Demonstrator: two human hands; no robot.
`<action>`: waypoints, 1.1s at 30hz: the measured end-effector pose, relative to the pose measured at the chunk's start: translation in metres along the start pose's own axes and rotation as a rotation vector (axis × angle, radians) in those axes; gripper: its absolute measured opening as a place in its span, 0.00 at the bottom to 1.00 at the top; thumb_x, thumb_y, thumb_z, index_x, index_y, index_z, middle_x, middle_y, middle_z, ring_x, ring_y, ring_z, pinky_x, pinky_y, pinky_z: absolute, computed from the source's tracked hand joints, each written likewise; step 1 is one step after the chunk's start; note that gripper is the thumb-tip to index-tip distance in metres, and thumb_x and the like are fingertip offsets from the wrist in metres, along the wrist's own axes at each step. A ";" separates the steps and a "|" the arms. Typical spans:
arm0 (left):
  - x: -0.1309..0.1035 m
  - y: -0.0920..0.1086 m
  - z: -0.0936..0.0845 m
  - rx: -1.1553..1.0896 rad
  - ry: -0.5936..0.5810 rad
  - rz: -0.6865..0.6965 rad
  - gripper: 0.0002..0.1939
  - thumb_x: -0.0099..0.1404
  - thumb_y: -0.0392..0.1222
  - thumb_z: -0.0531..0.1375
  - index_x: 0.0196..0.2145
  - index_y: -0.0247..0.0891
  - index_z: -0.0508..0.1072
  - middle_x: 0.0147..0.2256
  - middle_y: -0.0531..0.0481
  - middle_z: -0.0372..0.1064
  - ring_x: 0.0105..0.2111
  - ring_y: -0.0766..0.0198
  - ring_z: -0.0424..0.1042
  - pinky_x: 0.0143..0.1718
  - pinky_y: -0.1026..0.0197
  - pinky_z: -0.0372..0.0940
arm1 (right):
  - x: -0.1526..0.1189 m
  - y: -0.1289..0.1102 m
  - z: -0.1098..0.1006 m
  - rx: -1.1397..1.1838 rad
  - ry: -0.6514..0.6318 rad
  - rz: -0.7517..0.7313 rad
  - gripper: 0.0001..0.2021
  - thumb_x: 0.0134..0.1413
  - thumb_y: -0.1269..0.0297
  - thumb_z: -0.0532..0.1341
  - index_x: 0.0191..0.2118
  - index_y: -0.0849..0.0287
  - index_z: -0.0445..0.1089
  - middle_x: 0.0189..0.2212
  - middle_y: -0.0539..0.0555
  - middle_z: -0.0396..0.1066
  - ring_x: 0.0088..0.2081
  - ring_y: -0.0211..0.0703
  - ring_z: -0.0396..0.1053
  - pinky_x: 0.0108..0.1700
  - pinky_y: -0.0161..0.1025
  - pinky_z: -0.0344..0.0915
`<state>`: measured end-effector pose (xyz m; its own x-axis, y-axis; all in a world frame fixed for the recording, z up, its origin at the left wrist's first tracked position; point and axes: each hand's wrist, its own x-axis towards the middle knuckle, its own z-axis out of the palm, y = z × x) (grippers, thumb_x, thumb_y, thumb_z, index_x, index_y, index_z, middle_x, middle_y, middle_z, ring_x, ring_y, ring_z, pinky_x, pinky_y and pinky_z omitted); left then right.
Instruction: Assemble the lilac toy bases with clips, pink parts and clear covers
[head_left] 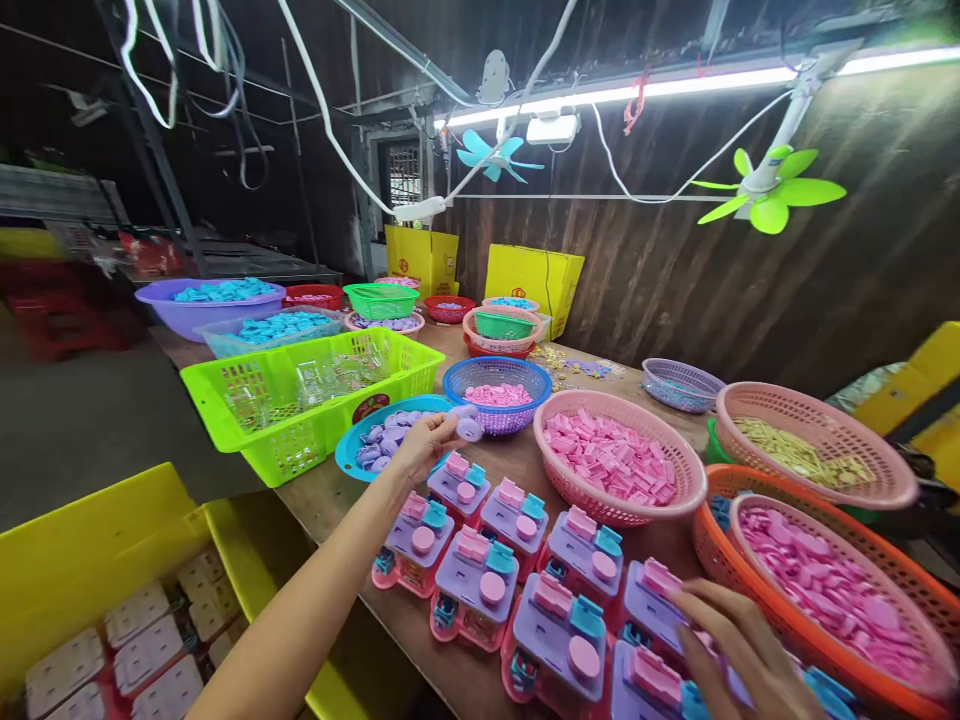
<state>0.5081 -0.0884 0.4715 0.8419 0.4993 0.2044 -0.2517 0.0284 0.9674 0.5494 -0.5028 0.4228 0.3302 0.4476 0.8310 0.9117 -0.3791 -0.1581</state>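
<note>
Your left grip (433,445) is pinching at least one purple part (470,429) mid-frame; your right grip (739,637) is partly covering purple-topped units (553,645), lower right, its hold unclear. You're apparently gathering parts beside the cyan bowl (343,458); any placing is likely calling for careful aligning.

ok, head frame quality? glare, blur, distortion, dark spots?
Head view, top right: tube light blown out white; head view, far left: dark background, red stool smeared; head view, lower right: right hand looks slightly soft, orange basket seems stretched towards the edge; head view, centre: left hand and lilac piece fairly clear.
</note>
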 end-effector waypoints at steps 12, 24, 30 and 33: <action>-0.131 -0.070 0.286 -0.724 0.020 -0.266 0.19 0.46 0.48 0.70 0.28 0.33 0.68 0.24 0.54 0.68 0.24 0.70 0.68 0.30 0.66 0.64 | 0.007 -0.009 0.053 0.298 0.296 0.742 0.10 0.57 0.58 0.54 0.40 0.58 0.63 0.37 0.55 0.66 0.40 0.44 0.66 0.43 0.44 0.65; -0.108 -0.057 0.249 -0.457 -0.182 -0.198 0.18 0.47 0.44 0.70 0.24 0.35 0.63 0.30 0.50 0.72 0.33 0.64 0.73 0.37 0.64 0.64 | -0.056 0.011 -0.020 0.077 0.117 0.625 0.11 0.59 0.62 0.54 0.46 0.56 0.64 0.39 0.54 0.65 0.34 0.40 0.64 0.40 0.43 0.66; -0.146 -0.046 0.238 -0.208 -0.494 -0.212 0.16 0.50 0.42 0.68 0.24 0.34 0.65 0.25 0.56 0.65 0.27 0.71 0.65 0.31 0.68 0.58 | -0.041 -0.007 -0.009 0.109 0.018 0.388 0.20 0.59 0.65 0.55 0.57 0.53 0.57 0.49 0.58 0.60 0.51 0.47 0.61 0.50 0.48 0.65; -0.157 -0.051 0.240 -0.217 -0.518 -0.303 0.16 0.51 0.46 0.67 0.24 0.33 0.66 0.24 0.56 0.61 0.25 0.72 0.61 0.31 0.67 0.57 | -0.039 -0.009 -0.008 0.090 -0.005 0.348 0.19 0.59 0.68 0.55 0.56 0.53 0.58 0.49 0.58 0.61 0.52 0.47 0.62 0.51 0.47 0.65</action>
<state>0.5040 -0.3763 0.4258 0.9989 -0.0401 0.0253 -0.0119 0.3050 0.9523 0.5267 -0.5236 0.3964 0.6255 0.3082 0.7167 0.7623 -0.4370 -0.4774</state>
